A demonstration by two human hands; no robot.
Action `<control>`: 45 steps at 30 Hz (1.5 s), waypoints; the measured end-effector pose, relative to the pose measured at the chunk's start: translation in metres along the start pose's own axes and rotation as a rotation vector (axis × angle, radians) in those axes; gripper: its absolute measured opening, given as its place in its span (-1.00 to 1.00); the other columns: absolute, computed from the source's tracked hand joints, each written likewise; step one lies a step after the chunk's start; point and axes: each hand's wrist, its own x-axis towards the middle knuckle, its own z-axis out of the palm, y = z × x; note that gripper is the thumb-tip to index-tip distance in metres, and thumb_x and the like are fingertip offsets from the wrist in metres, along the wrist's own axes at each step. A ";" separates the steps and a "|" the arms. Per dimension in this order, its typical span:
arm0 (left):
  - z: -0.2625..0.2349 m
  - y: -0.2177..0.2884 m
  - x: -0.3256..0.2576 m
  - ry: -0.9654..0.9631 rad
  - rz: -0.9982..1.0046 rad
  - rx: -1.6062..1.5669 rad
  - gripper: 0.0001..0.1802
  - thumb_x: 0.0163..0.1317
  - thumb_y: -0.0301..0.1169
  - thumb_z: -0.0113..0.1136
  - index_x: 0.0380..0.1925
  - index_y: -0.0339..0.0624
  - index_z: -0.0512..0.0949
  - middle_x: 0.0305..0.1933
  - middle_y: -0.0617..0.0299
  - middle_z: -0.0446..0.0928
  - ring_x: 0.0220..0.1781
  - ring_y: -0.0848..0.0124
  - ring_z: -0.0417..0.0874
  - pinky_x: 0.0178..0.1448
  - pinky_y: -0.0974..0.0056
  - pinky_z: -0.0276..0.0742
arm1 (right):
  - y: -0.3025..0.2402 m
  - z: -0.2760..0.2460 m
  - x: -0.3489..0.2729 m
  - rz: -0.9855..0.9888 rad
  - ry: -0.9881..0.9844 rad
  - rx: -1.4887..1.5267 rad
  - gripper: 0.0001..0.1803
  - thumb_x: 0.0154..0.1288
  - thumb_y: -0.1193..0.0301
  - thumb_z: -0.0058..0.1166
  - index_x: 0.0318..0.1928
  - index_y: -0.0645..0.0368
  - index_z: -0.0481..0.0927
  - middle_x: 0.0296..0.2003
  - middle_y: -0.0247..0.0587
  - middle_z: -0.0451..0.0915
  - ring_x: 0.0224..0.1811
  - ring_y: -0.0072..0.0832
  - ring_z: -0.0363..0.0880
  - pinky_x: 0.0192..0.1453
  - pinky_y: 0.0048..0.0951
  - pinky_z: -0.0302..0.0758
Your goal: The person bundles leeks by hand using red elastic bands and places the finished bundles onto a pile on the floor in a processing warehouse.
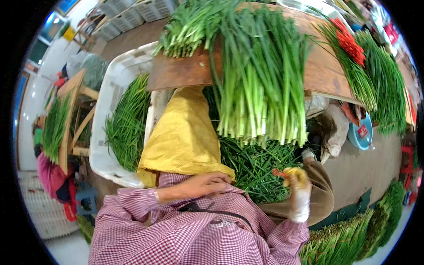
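left hand (204,183) by yellow cloth (183,137), can't tell its fingers | right hand (297,182) pinching red bit (278,172) (tiny lol) | greens (263,84) far

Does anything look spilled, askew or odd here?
Mainly the tangled heap of green leaves below the table: it lies every which way, unlike the aligned bunch above, whose pale ends overhang the near edge. No damage stands out.

Stalks (260,84) are green, cloth (183,132) yellow (blurred strip (278,172) perhaps red).
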 end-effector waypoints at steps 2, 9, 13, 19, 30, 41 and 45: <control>0.015 -0.013 0.018 -0.034 0.008 -0.123 -0.45 0.27 -0.12 -0.01 0.11 -0.30 0.28 -0.25 0.15 0.49 -0.37 0.48 0.51 -0.33 0.45 0.47 | 0.006 0.030 -0.020 0.073 -0.142 -0.058 -0.92 0.24 0.42 0.05 -0.31 0.15 0.55 -0.48 -0.39 0.53 -0.53 -0.71 0.40 -0.41 -0.68 0.38; 0.022 -0.007 0.043 -0.003 0.093 -0.191 -0.57 0.27 -0.23 0.01 0.00 -0.35 0.37 -0.31 0.15 0.52 -0.34 0.51 0.56 -0.36 0.46 0.50 | 0.004 0.072 -0.041 -0.148 -0.136 -0.140 -0.87 0.22 0.52 0.07 -0.21 0.27 0.54 -0.37 -0.34 0.54 -0.50 -0.71 0.42 -0.41 -0.71 0.36; 0.016 -0.008 0.040 -0.043 0.113 -0.402 -0.63 0.28 -0.30 0.02 -0.06 -0.40 0.38 -0.37 0.17 0.51 -0.40 0.48 0.56 -0.40 0.45 0.54 | 0.016 0.071 -0.033 -0.278 -0.101 -0.272 -0.87 0.21 0.53 0.08 -0.21 0.25 0.53 -0.36 -0.32 0.54 -0.51 -0.69 0.42 -0.42 -0.69 0.39; 0.006 -0.012 0.036 -0.033 0.007 -0.531 -0.70 0.25 -0.29 0.06 -0.16 -0.31 0.43 -0.35 0.15 0.54 -0.31 0.42 0.61 -0.21 0.42 0.54 | 0.017 0.077 -0.023 -0.489 -0.116 -0.530 -0.82 0.20 0.50 0.07 -0.16 0.14 0.55 -0.38 -0.36 0.58 -0.53 -0.69 0.48 -0.48 -0.64 0.43; 0.005 -0.004 0.036 -0.032 0.038 -0.837 -0.77 0.31 -0.32 -0.05 -0.19 -0.27 0.42 -0.23 0.29 0.41 -0.27 0.55 0.46 -0.14 0.42 0.51 | 0.026 0.083 -0.019 -0.175 -0.220 -0.060 -0.87 0.22 0.49 0.06 -0.23 0.24 0.58 -0.38 -0.36 0.57 -0.55 -0.73 0.38 -0.50 -0.70 0.32; -0.052 -0.046 0.055 0.075 0.144 -1.223 -0.75 0.33 -0.22 -0.13 -0.24 -0.14 0.42 -0.38 0.33 0.40 -0.32 0.50 0.43 -0.21 0.38 0.46 | 0.047 0.011 0.058 0.100 -0.512 -0.388 -0.75 0.29 0.27 0.00 -0.29 0.17 0.64 -0.51 -0.45 0.52 -0.59 -0.72 0.29 -0.47 -0.68 0.27; -0.085 -0.024 0.077 0.486 0.180 -1.269 -0.82 0.30 -0.24 -0.06 -0.33 -0.08 0.41 -0.41 0.27 0.43 -0.32 0.39 0.48 -0.14 0.27 0.49 | 0.045 -0.028 0.115 0.051 -0.406 -0.470 -0.74 0.29 0.26 0.01 -0.29 0.18 0.63 -0.62 -0.46 0.47 -0.64 -0.74 0.22 -0.52 -0.66 0.19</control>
